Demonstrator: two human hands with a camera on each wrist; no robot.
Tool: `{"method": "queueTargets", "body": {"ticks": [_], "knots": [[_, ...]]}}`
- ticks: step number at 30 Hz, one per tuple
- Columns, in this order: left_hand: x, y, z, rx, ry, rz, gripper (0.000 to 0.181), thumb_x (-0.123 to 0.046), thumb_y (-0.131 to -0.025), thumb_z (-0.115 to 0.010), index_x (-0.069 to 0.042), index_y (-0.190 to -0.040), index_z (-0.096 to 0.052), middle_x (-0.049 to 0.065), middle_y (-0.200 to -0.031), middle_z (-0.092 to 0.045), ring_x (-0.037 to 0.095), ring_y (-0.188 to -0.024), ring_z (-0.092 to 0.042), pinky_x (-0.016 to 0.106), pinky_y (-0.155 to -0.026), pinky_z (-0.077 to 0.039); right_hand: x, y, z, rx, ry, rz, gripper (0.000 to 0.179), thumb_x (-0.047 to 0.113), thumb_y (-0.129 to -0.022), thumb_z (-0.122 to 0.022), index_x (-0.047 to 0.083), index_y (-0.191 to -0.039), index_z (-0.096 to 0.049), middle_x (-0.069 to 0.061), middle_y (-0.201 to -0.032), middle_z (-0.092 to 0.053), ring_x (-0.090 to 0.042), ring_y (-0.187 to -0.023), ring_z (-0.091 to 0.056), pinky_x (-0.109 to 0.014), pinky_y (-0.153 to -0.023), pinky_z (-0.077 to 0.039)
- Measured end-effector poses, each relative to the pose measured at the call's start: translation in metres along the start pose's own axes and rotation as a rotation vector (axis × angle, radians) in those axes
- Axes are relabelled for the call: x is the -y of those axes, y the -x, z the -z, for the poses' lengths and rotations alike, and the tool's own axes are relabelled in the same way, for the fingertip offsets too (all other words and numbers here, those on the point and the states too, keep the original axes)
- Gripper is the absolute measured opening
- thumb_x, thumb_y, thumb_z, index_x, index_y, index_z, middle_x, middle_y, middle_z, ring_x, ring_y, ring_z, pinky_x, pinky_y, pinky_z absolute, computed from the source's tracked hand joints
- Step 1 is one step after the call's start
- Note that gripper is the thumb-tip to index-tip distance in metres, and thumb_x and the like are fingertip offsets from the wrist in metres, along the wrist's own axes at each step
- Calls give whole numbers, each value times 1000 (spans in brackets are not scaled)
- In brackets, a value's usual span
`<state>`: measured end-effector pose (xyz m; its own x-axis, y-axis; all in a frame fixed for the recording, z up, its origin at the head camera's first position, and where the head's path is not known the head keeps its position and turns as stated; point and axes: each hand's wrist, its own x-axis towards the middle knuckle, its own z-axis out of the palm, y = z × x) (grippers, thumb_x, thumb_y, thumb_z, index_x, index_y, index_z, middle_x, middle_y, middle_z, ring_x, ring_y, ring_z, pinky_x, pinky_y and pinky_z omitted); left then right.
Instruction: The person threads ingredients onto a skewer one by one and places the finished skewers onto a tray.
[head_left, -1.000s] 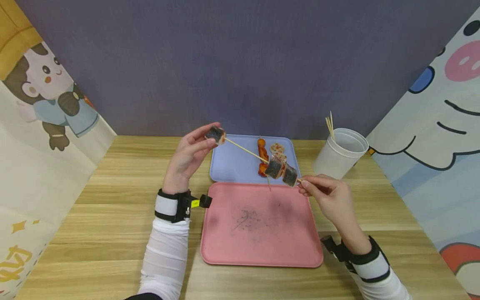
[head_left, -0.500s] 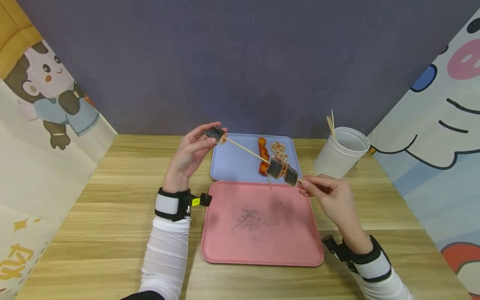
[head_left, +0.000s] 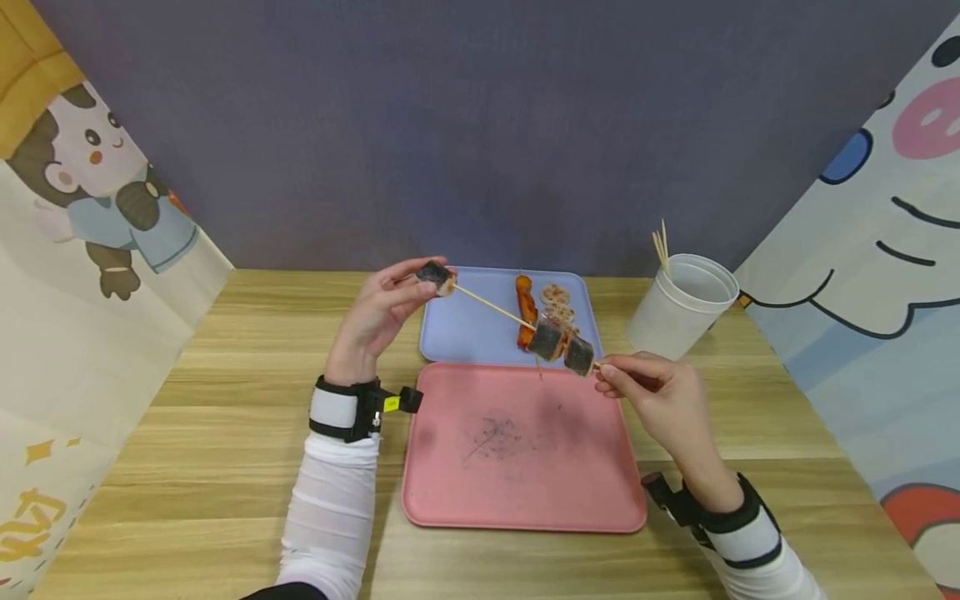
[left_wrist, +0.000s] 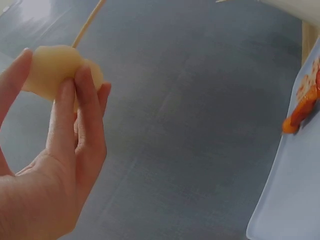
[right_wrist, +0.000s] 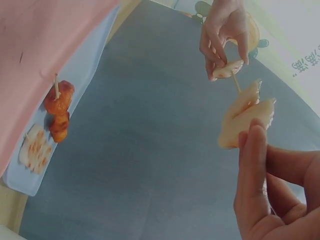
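A bamboo skewer (head_left: 493, 306) slants down to the right between the two hands, above the trays. My left hand (head_left: 375, 310) pinches a dark-skinned fish piece (head_left: 432, 277) at its upper left end; in the left wrist view this chunk (left_wrist: 52, 70) shows its pale side between thumb and fingers. Two more such pieces, one nearer the middle (head_left: 546, 339) and one further right (head_left: 579, 357), sit close together at the other end. Just beyond them, my right hand (head_left: 663, 396) grips the skewer's end between thumb and fingertips. A bare stretch of stick separates the left piece from the pair.
Behind, a blue tray (head_left: 465, 321) bears an orange-brown skewer (head_left: 526, 304) and pale round browned slices (head_left: 555, 294). The pink tray (head_left: 517, 500), with dark marks, lies in front. A white tub (head_left: 667, 312) with several skewers (head_left: 660, 252) stands at right. A grey wall is behind.
My left hand has dropped slightly with its fish piece, so the skewer slants a little less. My right hand has stayed nearly in place.
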<state>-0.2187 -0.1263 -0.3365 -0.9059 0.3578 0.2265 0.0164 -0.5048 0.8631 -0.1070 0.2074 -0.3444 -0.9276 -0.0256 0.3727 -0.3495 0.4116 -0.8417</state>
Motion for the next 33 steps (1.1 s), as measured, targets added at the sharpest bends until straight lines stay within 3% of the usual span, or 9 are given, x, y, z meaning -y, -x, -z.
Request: {"method": "queueTargets", "body": {"ticks": [4, 11, 20, 23, 28, 33], "knots": [[-2, 0, 0, 1, 15, 0, 45, -1, -87, -66, 4, -130, -53, 11, -116, -67, 18, -102, -66, 26, -84, -54, -2, -1, -3, 34, -34, -38, 15, 1, -85, -68, -6, -97, -72, -19, -83, -70, -10, -66, -70, -30, -60, -57], [0, -2, 2, 42, 95, -4, 53, -25, -92, -62, 3, -135, -48, 12, -125, -62, 16, -105, -63, 23, -84, -53, -5, -1, -6, 66, -81, -47, 16, 1, -86, -66, -9, -98, -70, -20, -82, -70, -15, -67, -71, -32, -60, -58], [8, -4, -3, 9, 230, -3, 44, -25, -85, -70, -4, -123, -61, 10, -119, -65, 16, -107, -64, 24, -90, -52, -3, 0, -4, 31, -94, -30, 14, -3, -85, -66, -10, -96, -70, -12, -79, -71, -11, -64, -70, -31, -59, -57], [11, -4, -8, 12, 227, 32, 48, -24, -83, -72, -4, -125, -60, 9, -119, -65, 17, -108, -64, 25, -90, -52, -1, 1, -5, 11, -79, -28, 14, -3, -85, -66, -10, -96, -70, -15, -80, -71, -12, -64, -70, -31, -58, -57], [15, -5, -16, 23, 162, 101, 56, -30, -81, -73, -7, -129, -58, 6, -119, -65, 15, -107, -64, 25, -86, -53, -2, 3, -10, 54, -79, -67, 15, 1, -86, -67, -9, -96, -70, -21, -83, -69, -17, -64, -71, -32, -59, -58], [15, -5, -17, 30, 120, 119, 54, -32, -82, -71, -9, -129, -58, 3, -120, -64, 13, -103, -65, 25, -79, -55, -2, 5, -12, 22, -90, -67, 13, -3, -85, -67, -10, -95, -70, -20, -82, -69, -14, -63, -70, -33, -58, -57]]}}
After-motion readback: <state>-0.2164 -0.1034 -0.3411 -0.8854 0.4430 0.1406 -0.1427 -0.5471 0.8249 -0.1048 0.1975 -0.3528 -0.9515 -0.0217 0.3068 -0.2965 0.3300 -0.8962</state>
